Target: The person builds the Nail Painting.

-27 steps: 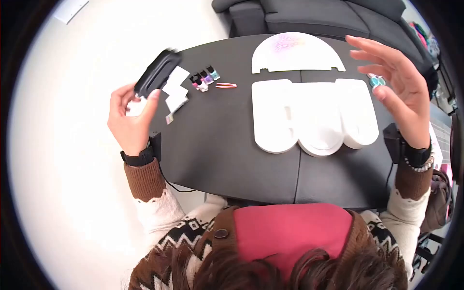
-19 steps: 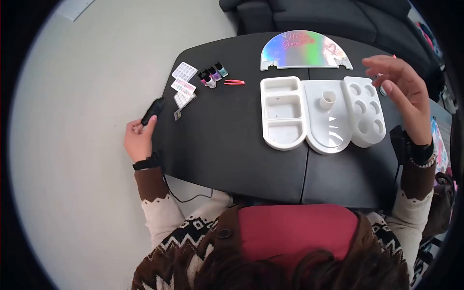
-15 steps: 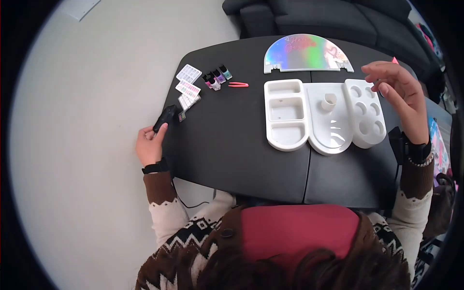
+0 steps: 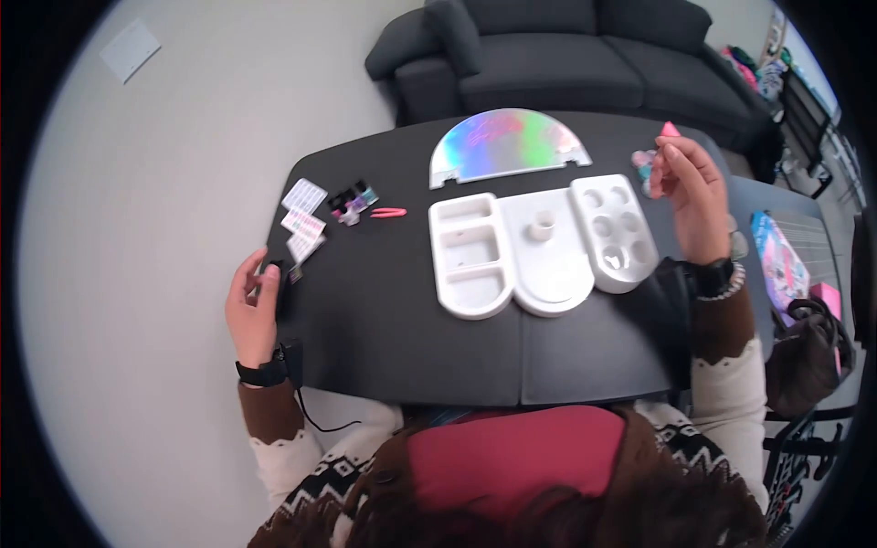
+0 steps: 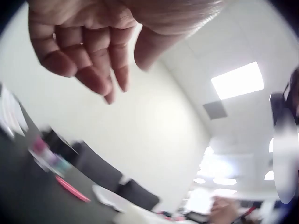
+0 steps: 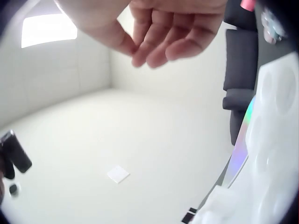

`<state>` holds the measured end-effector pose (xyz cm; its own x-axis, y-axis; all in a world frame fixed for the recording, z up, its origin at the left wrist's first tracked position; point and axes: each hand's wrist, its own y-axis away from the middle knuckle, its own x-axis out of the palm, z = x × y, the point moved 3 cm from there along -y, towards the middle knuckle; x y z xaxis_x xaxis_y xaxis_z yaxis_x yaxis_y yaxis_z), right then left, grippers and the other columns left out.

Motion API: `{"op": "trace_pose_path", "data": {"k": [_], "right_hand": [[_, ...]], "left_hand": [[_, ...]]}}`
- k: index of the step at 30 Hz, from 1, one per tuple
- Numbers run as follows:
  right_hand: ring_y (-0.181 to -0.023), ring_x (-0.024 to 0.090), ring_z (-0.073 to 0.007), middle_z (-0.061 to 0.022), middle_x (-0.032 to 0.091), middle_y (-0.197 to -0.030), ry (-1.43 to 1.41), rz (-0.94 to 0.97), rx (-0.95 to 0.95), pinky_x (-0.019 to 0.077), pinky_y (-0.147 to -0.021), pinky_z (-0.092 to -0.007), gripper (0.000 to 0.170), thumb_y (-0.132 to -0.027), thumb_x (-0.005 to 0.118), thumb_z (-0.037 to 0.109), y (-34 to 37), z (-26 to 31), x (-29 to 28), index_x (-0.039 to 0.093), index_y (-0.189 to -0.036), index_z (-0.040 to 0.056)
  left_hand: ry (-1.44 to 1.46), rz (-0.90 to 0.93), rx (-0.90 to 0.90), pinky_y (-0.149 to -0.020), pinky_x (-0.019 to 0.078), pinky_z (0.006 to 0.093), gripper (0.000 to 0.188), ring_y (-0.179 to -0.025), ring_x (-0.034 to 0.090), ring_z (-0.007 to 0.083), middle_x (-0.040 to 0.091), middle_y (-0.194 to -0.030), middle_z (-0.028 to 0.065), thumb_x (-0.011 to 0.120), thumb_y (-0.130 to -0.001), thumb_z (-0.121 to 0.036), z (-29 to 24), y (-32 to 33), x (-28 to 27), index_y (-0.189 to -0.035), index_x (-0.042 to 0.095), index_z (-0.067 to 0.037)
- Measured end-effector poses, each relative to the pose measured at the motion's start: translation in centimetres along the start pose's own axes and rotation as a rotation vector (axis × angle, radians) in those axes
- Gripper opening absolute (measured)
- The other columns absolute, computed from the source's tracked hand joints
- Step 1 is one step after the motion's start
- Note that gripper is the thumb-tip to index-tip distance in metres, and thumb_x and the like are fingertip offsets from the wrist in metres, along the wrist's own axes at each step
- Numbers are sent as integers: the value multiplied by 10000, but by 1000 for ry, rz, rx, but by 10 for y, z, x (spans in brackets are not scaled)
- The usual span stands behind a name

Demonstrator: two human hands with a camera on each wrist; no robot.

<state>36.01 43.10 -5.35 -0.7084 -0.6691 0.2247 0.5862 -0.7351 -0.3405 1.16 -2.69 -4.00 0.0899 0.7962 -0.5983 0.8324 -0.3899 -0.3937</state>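
In the head view my left hand (image 4: 251, 310) is at the table's left edge, thumb and fingers apart. A black object (image 4: 280, 285) lies beside its thumb, partly hidden. The left wrist view shows the left hand (image 5: 93, 42) with loosely bent fingers and nothing between them. My right hand (image 4: 696, 196) hovers over the table's right side, right of a white tray with round wells (image 4: 624, 274); the right wrist view shows its fingers (image 6: 180, 46) bent and holding nothing. A pink pointed thing (image 4: 670, 130) shows just beyond its fingertips.
White three-compartment tray (image 4: 464, 248), joined to a middle tray with a small cup (image 4: 543, 225). Iridescent half-round panel (image 4: 507, 146) behind. At left are nail sheets (image 4: 303, 222), small bottles (image 4: 352, 203) and pink tweezers (image 4: 389, 213). A grey sofa (image 4: 548, 68) stands beyond the table.
The head view has shifted. My left hand, which held the black object, has lowered to the table edge and let go of it. The right hand's fingers have drawn closer together.
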Motion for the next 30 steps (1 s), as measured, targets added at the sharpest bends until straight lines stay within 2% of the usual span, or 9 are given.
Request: {"op": "trace_pose_path", "data": {"k": [1,2,4,5,7,10,12,16,30], "right_hand": [[-767,619,-77,1,682,-916,-133,-69,18,495,-702,-238,226,-1064,664,191,-20,-8,-14,710,-1202,18],[-735,593,-71,17,644,-875,-193,-177,71,482,-682,-237,236,-1051,677,216,-32,-19,-27,709,-1186,26],[-667,524,-50,59,568,-804,-309,-319,146,415,-604,-229,222,-1010,708,269,-54,-44,-50,709,-1120,76],[-620,478,-49,78,526,-760,-345,-369,183,350,-551,-241,175,-1002,705,272,-84,-59,-74,703,-1058,106],[-583,435,-56,87,471,-707,-342,-412,222,306,-529,-256,143,-1006,697,267,-131,-92,-137,692,-1011,124],[-551,345,-76,78,366,-655,-406,-421,284,280,-515,-265,180,-1022,668,272,-149,-106,-162,628,-902,144],[-526,283,-86,74,290,-627,-464,-410,307,240,-495,-277,319,-1041,632,292,-152,-104,-166,481,-784,178],[-505,219,-89,70,231,-603,-352,-403,310,190,-482,-298,468,-1052,615,303,-154,-111,-202,322,-701,204],[-509,194,-99,67,215,-593,-276,-368,254,179,-495,-312,509,-1065,614,306,-150,-103,-215,298,-680,200]], "left_hand": [[243,100,12,-883,529,322,343,-929,624,156,742,-1180,67,626,-1110,-330,-27,-20,29,-1302,693,-53],[269,99,24,-883,529,322,343,-929,624,156,742,-1180,67,626,-1110,-330,-37,-31,52,-1302,693,-53],[971,387,-28,-766,486,270,303,-794,558,114,665,-956,34,507,-1167,-336,-59,-52,103,-1063,635,-82],[1048,272,-214,-639,413,259,369,-664,454,97,493,-780,-20,482,-1170,-397,-105,-68,155,-904,496,-141],[1208,344,-350,-549,345,247,390,-587,380,74,414,-706,-47,492,-1163,-410,-131,-102,253,-861,470,-164],[1287,278,-489,-445,239,258,419,-486,280,68,329,-623,-76,526,-1147,-409,-135,-112,328,-797,429,-199],[1379,275,-540,-432,209,269,468,-472,236,78,292,-598,-68,508,-1145,-396,-128,-115,356,-738,381,-203],[1522,430,-667,-444,172,288,556,-469,167,97,210,-571,-63,492,-1134,-424,-123,-100,395,-667,276,-212],[1338,303,-534,-447,144,296,548,-469,147,90,181,-574,-76,555,-1100,-387,-116,-93,392,-664,262,-227]]}}
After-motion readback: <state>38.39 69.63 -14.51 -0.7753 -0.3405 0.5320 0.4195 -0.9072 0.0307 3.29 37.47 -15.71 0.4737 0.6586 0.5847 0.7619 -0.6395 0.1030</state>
